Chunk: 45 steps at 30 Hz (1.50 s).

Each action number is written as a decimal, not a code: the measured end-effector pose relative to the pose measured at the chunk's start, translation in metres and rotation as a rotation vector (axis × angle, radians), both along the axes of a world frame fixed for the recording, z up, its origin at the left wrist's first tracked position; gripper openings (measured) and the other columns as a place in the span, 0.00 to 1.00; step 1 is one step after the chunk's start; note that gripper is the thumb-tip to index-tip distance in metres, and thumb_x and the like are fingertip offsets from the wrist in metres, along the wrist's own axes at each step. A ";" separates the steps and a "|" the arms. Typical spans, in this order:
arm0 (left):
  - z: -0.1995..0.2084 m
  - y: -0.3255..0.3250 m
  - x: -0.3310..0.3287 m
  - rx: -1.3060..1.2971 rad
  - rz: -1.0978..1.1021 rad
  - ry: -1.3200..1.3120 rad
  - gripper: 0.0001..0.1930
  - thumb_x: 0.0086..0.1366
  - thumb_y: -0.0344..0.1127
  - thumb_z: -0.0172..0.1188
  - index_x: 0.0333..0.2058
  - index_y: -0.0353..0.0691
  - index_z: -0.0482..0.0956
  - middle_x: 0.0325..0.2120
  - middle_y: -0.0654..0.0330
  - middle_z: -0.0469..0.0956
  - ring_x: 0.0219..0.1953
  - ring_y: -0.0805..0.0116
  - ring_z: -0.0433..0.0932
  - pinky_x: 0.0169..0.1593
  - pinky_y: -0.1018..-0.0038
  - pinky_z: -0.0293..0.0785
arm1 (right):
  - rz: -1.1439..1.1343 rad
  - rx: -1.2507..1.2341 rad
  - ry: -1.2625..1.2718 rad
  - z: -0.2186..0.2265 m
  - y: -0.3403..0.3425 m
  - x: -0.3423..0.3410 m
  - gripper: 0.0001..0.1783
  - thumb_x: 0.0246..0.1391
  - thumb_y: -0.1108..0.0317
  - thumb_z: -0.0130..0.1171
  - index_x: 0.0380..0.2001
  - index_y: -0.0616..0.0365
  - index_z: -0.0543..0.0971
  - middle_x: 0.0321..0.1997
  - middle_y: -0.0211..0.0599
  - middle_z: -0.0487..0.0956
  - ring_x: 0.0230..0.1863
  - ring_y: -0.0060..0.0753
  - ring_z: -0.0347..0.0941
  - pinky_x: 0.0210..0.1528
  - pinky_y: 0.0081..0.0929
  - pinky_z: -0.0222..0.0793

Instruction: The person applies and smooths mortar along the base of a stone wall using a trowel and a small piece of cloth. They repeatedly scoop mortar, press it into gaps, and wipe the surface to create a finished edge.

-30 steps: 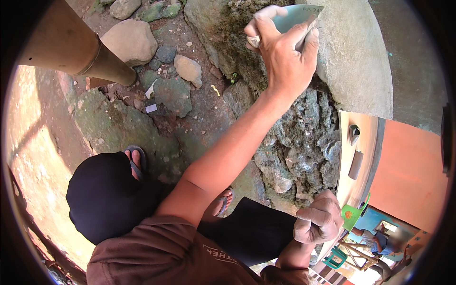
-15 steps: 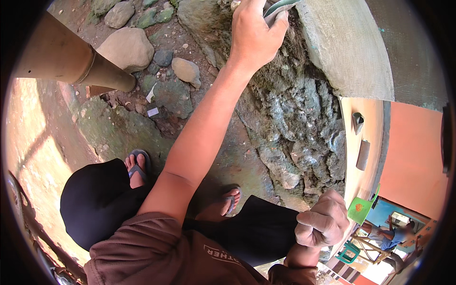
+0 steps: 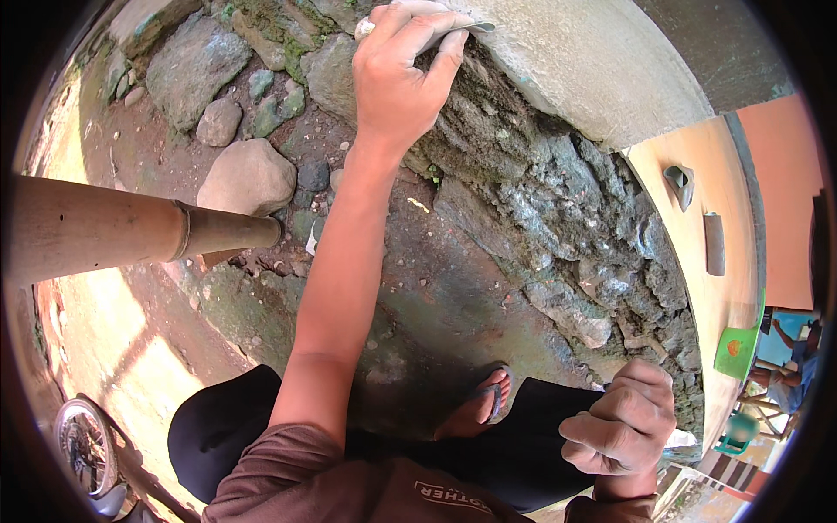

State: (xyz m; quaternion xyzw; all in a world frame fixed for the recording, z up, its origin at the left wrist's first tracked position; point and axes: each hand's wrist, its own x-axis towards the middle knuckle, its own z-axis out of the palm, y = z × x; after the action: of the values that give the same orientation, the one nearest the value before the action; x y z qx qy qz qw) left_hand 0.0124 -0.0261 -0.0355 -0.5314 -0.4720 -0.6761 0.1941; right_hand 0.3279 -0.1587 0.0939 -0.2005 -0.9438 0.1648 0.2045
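Viewing remotely through the head camera, I report as follows. The left hand [image 3: 397, 74] is closed on a thin grey-green sheet [image 3: 479, 27], pinched between thumb and fingers. The sheet is bent and sits at the near edge of the pale slab [image 3: 593, 70]; I cannot tell whether it bears on it. The right hand [image 3: 626, 420], pale with dust, is curled into a fist near the right knee. I see nothing in it and cannot tell whether it encloses anything.

Handling, in my judgement: the sheet should lie flat to the slab, backed by several fingers, with pressure even and knuckles clear of the edge. A bent corner could catch. The left arm is well extended, so a closer stance would give better control.

Beneath the slab is rough rock [image 3: 558, 200]. On the board [image 3: 741, 235] to the right rest a folded grey piece [image 3: 679, 185] and a grey strip [image 3: 715, 244]. A bamboo post [image 3: 96, 228] stands left.
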 end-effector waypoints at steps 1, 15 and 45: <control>0.002 -0.001 -0.001 -0.009 0.012 0.031 0.06 0.59 0.24 0.68 0.36 0.39 0.86 0.34 0.55 0.82 0.39 0.57 0.80 0.46 0.66 0.74 | 0.009 0.007 -0.006 0.000 0.000 0.000 0.05 0.53 0.63 0.68 0.25 0.42 0.82 0.18 0.18 0.65 0.14 0.21 0.60 0.22 0.25 0.54; -0.012 0.004 0.013 0.061 0.002 -0.089 0.09 0.61 0.32 0.73 0.39 0.37 0.86 0.37 0.60 0.82 0.40 0.65 0.80 0.47 0.72 0.74 | -0.028 -0.006 -0.047 0.007 -0.010 0.009 0.11 0.53 0.49 0.70 0.26 0.39 0.82 0.19 0.16 0.64 0.15 0.21 0.60 0.24 0.27 0.53; -0.017 0.012 0.009 0.126 0.106 0.028 0.07 0.62 0.31 0.72 0.38 0.38 0.87 0.34 0.60 0.83 0.37 0.65 0.81 0.44 0.72 0.75 | -0.005 0.013 -0.110 0.013 -0.013 0.028 0.13 0.55 0.45 0.68 0.27 0.38 0.82 0.19 0.16 0.64 0.15 0.21 0.60 0.25 0.27 0.53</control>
State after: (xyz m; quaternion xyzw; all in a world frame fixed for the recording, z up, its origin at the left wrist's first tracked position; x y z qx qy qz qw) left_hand 0.0210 -0.0139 -0.0520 -0.5019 -0.4530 -0.6859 0.2693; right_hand 0.3556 -0.1718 0.1067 -0.2102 -0.9542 0.1470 0.1542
